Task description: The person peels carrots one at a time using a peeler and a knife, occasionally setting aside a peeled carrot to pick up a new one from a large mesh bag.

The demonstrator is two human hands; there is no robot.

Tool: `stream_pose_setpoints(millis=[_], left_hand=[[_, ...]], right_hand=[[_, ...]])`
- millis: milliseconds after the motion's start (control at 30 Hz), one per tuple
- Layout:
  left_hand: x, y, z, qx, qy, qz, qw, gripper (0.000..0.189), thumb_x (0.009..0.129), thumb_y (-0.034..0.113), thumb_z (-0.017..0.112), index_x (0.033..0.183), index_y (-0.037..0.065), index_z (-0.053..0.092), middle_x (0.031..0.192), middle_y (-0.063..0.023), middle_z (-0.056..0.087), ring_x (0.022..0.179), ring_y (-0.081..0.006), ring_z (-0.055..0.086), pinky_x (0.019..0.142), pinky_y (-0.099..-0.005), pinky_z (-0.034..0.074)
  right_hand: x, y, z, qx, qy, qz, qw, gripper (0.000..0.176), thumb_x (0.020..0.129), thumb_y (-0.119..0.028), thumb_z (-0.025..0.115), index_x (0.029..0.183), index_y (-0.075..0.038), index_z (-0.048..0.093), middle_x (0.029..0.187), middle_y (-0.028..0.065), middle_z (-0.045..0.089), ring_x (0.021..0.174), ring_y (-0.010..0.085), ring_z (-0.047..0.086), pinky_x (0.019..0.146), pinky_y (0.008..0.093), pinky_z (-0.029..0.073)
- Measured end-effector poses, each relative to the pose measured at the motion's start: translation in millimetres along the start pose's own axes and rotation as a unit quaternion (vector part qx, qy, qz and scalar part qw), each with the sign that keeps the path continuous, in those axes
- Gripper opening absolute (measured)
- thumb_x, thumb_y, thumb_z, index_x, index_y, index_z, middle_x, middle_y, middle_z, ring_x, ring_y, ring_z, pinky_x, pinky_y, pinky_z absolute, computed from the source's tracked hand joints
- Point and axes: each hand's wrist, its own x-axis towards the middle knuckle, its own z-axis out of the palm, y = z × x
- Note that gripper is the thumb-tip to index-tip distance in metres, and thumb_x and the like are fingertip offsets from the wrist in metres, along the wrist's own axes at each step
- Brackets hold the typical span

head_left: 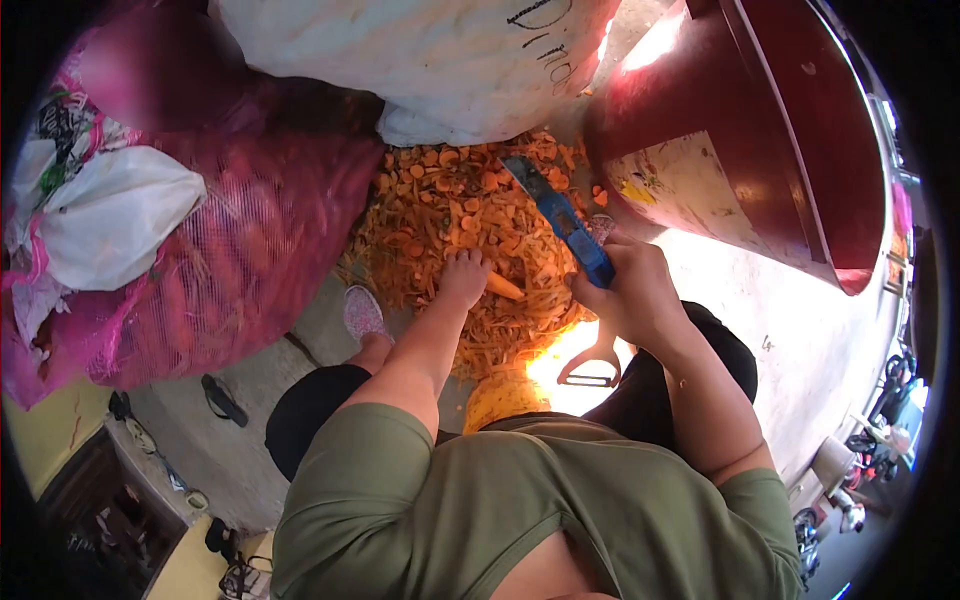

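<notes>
My left hand [465,278] is closed on a peeled carrot [504,287], whose tapered end points toward my right hand. In my right hand [636,290] is a blue utility knife [570,232], its blade slanting up and left over the pile. Below the same hand hangs a Y-shaped peeler [591,370]; its handle runs up into the palm, where the grip is hidden. Carrot peelings and cut carrot pieces [450,205] lie heaped under both hands, between my feet.
A pink mesh sack [250,240] of carrots stands at the left. At the top is a large white sack [420,50] with handwriting. A big red tub [700,130] leans at the upper right. A flip-flop [224,401] lies on the concrete floor [270,450].
</notes>
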Motion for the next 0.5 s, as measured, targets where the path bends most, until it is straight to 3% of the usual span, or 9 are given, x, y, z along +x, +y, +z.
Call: stream_pose_setpoints(millis=[100,200,233,300,400,500], left_hand=[[-2.6,-3.1,-10.4,-0.085,-0.076,-0.012,0.993,0.045,0.082,0.012,0.050,0.123,0.006,0.034,0.115,-0.0135,0.039,0.101,-0.0290,0.045,0.084,-0.0387,0.043],[-7.3,-9.2,-10.4,-0.235,-0.151,-0.037,0.960,0.053,0.078,0.017,0.056,0.124,0.005,0.032,0.105,-0.0137,0.046,0.091,-0.0263,0.051,0.077,-0.0350,0.047],[-13.5,-12.2,-12.4,-0.365,-0.159,-0.051,0.916,0.053,0.077,0.018,0.056,0.123,0.005,0.033,0.102,-0.0136,0.048,0.088,-0.0252,0.052,0.076,-0.0339,0.047],[-32.0,-16.2,-22.1,-0.604,-0.163,-0.072,0.777,0.054,0.075,0.020,0.057,0.121,0.004,0.033,0.096,-0.0133,0.051,0.083,-0.0230,0.055,0.075,-0.0317,0.048],[-88.3,-14.6,-74.9,-0.821,-0.113,-0.042,0.559,0.051,0.076,0.019,0.053,0.121,0.003,0.034,0.092,-0.0123,0.053,0.078,-0.0205,0.056,0.072,-0.0321,0.049],[-124.6,-10.4,-83.6,-0.900,-0.029,0.150,0.409,0.049,0.077,0.021,0.051,0.119,0.003,0.035,0.091,-0.0120,0.053,0.079,-0.0185,0.056,0.070,-0.0320,0.049]], right_hand=[[6.4,3.5,-0.6,-0.020,0.001,0.005,1.000,0.032,0.061,-0.025,0.063,0.054,0.004,0.051,0.060,0.0171,0.050,0.057,0.0308,0.052,0.056,0.0386,0.041],[11.3,13.7,4.3,0.048,0.039,0.018,0.998,0.033,0.062,-0.026,0.062,0.053,0.003,0.051,0.057,0.0171,0.050,0.055,0.0302,0.053,0.055,0.0384,0.041],[12.1,12.6,3.6,0.029,0.047,0.006,0.998,0.033,0.063,-0.026,0.062,0.053,0.003,0.051,0.056,0.0170,0.050,0.054,0.0299,0.053,0.055,0.0381,0.041],[11.7,8.9,0.5,-0.009,0.064,-0.019,0.998,0.033,0.064,-0.027,0.061,0.054,0.003,0.051,0.053,0.0167,0.050,0.051,0.0293,0.053,0.054,0.0375,0.042],[7.9,2.9,-1.3,0.037,0.049,0.015,0.998,0.035,0.066,-0.028,0.060,0.054,0.003,0.051,0.049,0.0163,0.049,0.048,0.0282,0.054,0.052,0.0371,0.042],[5.8,-2.2,1.9,0.089,0.057,0.021,0.994,0.033,0.069,-0.025,0.063,0.054,0.001,0.048,0.046,0.0045,0.045,0.040,0.0124,0.044,0.041,0.0301,0.037]])
